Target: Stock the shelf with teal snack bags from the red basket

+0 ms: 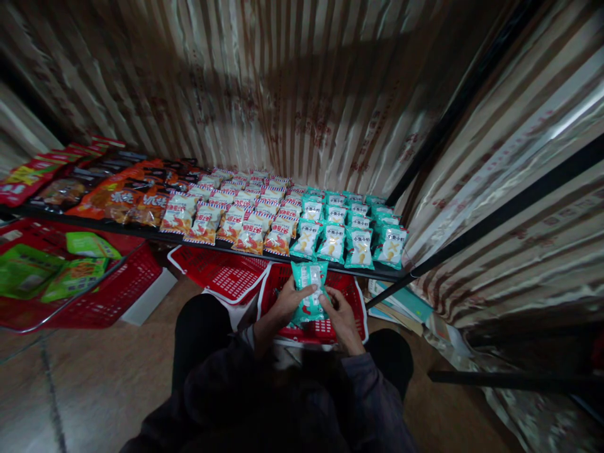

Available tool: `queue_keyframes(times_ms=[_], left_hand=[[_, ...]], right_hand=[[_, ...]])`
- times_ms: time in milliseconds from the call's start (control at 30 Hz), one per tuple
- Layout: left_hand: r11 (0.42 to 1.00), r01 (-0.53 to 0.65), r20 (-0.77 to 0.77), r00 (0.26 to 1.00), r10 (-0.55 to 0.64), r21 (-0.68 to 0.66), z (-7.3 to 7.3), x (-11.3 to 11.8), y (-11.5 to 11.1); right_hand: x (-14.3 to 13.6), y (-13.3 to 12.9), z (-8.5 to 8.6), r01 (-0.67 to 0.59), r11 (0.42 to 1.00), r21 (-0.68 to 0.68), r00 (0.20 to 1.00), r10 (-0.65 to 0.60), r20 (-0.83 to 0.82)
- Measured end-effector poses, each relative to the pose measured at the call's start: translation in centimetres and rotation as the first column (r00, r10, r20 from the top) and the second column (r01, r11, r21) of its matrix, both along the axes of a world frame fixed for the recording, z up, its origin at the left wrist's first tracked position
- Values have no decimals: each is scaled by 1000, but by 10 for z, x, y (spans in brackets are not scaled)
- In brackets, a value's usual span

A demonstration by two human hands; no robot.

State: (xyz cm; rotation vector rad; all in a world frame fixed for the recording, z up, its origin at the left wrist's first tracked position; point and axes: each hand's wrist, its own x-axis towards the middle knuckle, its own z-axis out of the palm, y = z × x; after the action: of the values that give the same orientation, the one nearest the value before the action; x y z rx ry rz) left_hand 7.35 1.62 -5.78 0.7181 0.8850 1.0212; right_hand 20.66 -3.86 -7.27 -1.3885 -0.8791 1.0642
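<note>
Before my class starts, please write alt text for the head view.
Two hands hold a teal snack packet over a red plastic basket. Beyond, rows of packaged snacks line a black shelf before a pleated curtain.

A: What sort of place is this, would you say?

B: A small shop, I think. Look at the low shelf (387,273): bagged snacks in rows, grouped by kind, orange packets (111,196), then red-and-white packets (250,234), then turquoise packets (334,242), most with their printed fronts showing.

A: And underneath?

B: Red plastic baskets (106,292), the shopping sort; the one at the left holds green packets (26,270).

A: Those pleated curtains (226,82) look homely, though.

B: True, and dark poles (507,211) stand against them. The light is dim, so it could be a mock-up of a shop.
</note>
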Motion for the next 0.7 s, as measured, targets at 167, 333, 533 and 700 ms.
queue_keyframes(times_ms=[167,333,533,700], left_hand=[[999,-45,77,996,46,-16,8,5,-7],[999,-31,143,989,35,-33,14,6,-11],[1000,-1,158,987,5,-27,15,5,-10],[998,40,218,975,-30,-39,13,4,-7]], right_hand=[[-5,-3,1,76,996,38,997,-77,25],[-9,-6,-9,146,986,81,987,-152,61],[-9,-6,-11,164,983,80,983,-170,70],[-7,-5,-8,175,979,106,973,-189,134]])
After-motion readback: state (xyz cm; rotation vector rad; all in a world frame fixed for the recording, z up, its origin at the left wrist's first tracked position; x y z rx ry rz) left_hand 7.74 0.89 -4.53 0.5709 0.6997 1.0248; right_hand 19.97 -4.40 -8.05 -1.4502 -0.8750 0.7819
